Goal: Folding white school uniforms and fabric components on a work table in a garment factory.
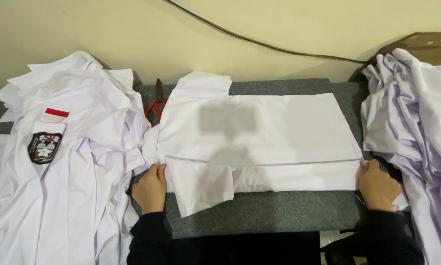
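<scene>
**A:** Head view is all I have. What's under the hands?

**B:** I see a white shirt spread flat on the grey mat, its long axis running side to side, from one hand to the other. Its near strip is folded over, making a straight crease across the width.

**A:** Left hand?

**B:** My left hand sits at the shirt's left near corner, fingers curled on the cloth edge. It looks like a light pinch, though the thumb is hidden, so I can't swear to it. A short sleeve hangs toward me just to its right.

**A:** And the right?

**B:** The right hand grips the right end of that folded strip, fingers closed over the edge. So the shirt lies between the hands and stretches away from both. Each is equally near its own end.

**A:** Around them?

**B:** A pile of white shirts lies just left of the left hand, with a badge on top. A crumpled heap is right of the right hand. Red-handled scissors lie beyond the left hand, near the wall.
</scene>
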